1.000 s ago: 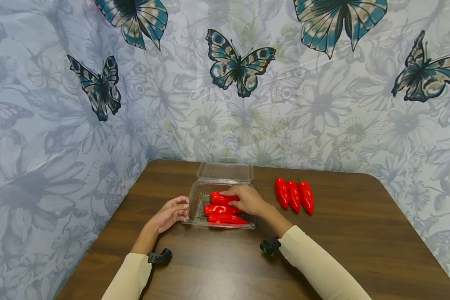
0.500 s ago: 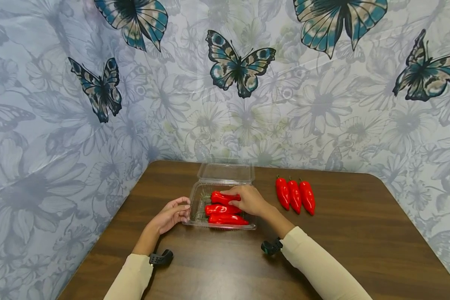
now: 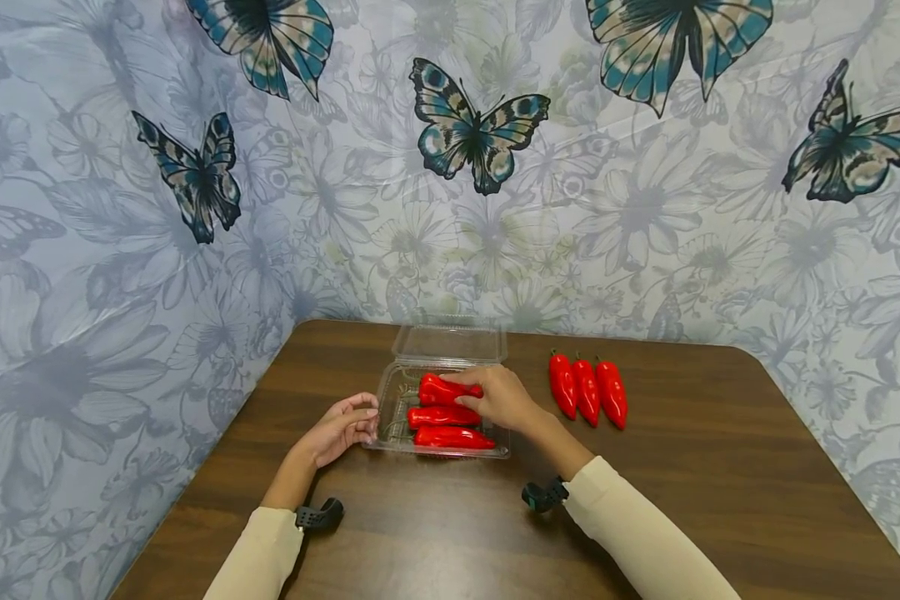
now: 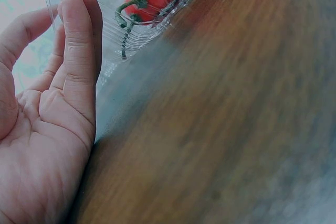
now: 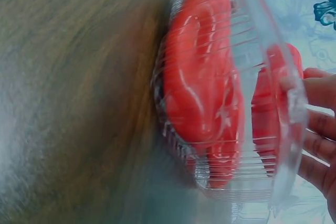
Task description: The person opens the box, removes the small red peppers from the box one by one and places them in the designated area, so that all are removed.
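In the head view a clear plastic clamshell container point(image 3: 384, 442) lies with its lid folded back. Two red peppers, the front one point(image 3: 453, 437) and a middle one point(image 3: 441, 417), lie side by side in it. My right hand point(image 3: 501, 398) reaches in from the right and grips a third red pepper point(image 3: 437, 389) behind them, raised at its stem end. The right wrist view shows that red pepper point(image 5: 270, 106) through the clear wall, beside my fingertips. At the left wall, my left hand point(image 3: 341, 429) pinches the container's edge; green stems point(image 4: 123, 14) show beyond its fingers point(image 4: 79, 45).
Three more red peppers point(image 3: 587, 392) lie in a row on the brown wooden table point(image 3: 690, 433), right of the container. The transparent lid point(image 3: 450, 343) lies toward the table's back edge, in front of a butterfly-patterned backdrop point(image 3: 487, 250).
The pepper in my right hand has risen a little and tilted, and the middle pepper has turned slightly. My left hand stays at the container's edge.
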A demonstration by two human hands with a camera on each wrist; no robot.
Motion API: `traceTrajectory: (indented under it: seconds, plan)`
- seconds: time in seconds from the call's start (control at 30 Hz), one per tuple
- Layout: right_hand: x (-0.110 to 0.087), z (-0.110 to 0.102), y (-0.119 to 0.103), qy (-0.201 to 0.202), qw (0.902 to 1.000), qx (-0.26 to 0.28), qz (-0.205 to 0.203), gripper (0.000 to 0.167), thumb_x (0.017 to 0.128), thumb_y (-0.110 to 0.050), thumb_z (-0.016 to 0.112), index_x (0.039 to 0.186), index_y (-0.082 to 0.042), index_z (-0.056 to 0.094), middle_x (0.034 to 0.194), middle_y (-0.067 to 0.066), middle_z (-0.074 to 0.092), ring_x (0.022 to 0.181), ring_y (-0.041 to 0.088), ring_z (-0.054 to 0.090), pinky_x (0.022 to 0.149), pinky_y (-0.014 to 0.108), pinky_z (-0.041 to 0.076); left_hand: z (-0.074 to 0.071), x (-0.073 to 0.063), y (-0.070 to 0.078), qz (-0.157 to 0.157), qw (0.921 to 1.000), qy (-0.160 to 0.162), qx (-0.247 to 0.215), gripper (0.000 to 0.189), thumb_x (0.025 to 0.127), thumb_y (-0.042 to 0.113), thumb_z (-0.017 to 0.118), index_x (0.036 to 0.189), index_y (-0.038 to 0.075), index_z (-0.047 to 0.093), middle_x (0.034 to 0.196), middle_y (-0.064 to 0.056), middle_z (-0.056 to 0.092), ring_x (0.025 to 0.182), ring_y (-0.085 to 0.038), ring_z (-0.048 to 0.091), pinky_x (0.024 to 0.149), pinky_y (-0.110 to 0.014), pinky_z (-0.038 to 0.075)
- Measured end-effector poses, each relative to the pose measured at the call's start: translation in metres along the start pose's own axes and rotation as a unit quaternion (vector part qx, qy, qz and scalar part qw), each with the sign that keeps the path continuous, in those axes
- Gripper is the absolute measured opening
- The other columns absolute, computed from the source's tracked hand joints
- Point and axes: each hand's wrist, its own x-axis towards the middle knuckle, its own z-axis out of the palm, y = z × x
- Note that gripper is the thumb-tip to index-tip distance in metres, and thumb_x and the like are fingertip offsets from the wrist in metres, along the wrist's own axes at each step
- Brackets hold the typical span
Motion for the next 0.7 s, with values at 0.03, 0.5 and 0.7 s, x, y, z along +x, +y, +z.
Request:
traceTrajectory:
  seconds: [0.03, 0.5, 0.7]
  plan:
    - [0.0, -0.001, -0.001, 0.001, 1.0, -0.001, -0.001, 0.048, 0.086, -0.013, 0.081, 0.132, -0.023, 0.07, 0.122, 0.001, 0.072, 0.106, 0.017, 0.071, 0.082, 0.037, 0.057, 0.0, 0.0, 0.0, 0.001, 1.0, -0.002, -0.002, 0.02, 0.107, 0.0, 0.041, 0.108, 0.013, 0.056, 0.086, -0.001, 0.067, 0.073, -0.013, 0.068, 0.068, -0.025, 0.058]
    - [-0.012, -0.018, -0.01, 0.044, 0.9989, 0.014, -0.011, 0.049, 0.086, -0.009, 0.081, 0.132, -0.021, 0.069, 0.122, 0.004, 0.072, 0.072, 0.017, 0.062, 0.058, 0.025, 0.043, 0.001, 0.0, 0.0, 0.007, 0.9999, -0.011, -0.008, 0.02, 0.107, 0.0, 0.041, 0.108, 0.013, 0.057, 0.086, -0.001, 0.066, 0.074, -0.013, 0.068, 0.068, -0.025, 0.058]
    - [-0.02, -0.022, -0.011, 0.074, 0.9972, 0.002, 0.001, 0.048, 0.084, -0.005, 0.082, 0.128, -0.019, 0.072, 0.121, 0.006, 0.073, 0.101, 0.023, 0.071, 0.075, 0.037, 0.057, 0.0, 0.0, 0.001, 0.005, 1.0, -0.005, -0.003, 0.018, 0.107, 0.001, 0.042, 0.11, 0.012, 0.056, 0.087, -0.001, 0.066, 0.074, -0.013, 0.068, 0.068, -0.025, 0.058]
